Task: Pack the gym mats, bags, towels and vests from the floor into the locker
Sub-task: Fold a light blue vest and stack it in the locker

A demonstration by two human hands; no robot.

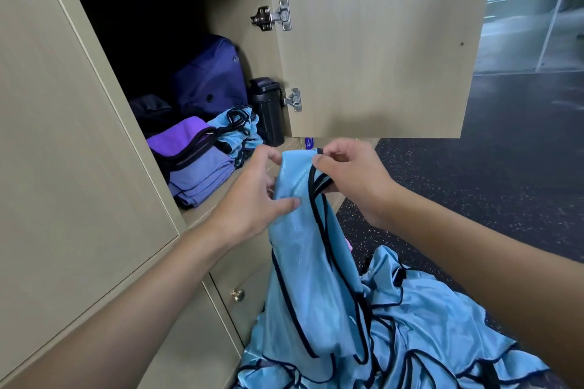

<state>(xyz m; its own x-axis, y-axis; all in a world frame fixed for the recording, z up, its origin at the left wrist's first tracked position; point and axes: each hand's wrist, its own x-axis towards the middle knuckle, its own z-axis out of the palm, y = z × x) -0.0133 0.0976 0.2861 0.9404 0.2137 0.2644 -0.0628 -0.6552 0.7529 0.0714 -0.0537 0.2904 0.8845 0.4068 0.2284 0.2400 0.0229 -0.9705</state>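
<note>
A dark speckled rubber floor [474,186] runs along a bank of pale wood lockers. Nearest, a heap of light-blue vests [436,328] with black trim lies on that floor. Above it hangs one blue vest [303,249], held up by its top edge in front of the open locker [218,199]. The left hand [252,196] grips the cloth, thumb across the front and fingers curled behind. The right hand [350,174] pinches the trimmed shoulder strap between thumb and forefinger.

To do this well, I would match the two shoulders, let the body hang straight, then fold it flat before reaching in, so no loose strap snags. Inside, folded purple cloths [196,164] sit at the front with a bunched blue vest [237,133] just beside them. Behind stand a dark bottle [268,110] and a purple bag [211,79]. The flat purple stack looks the steadiest landing place.
</note>
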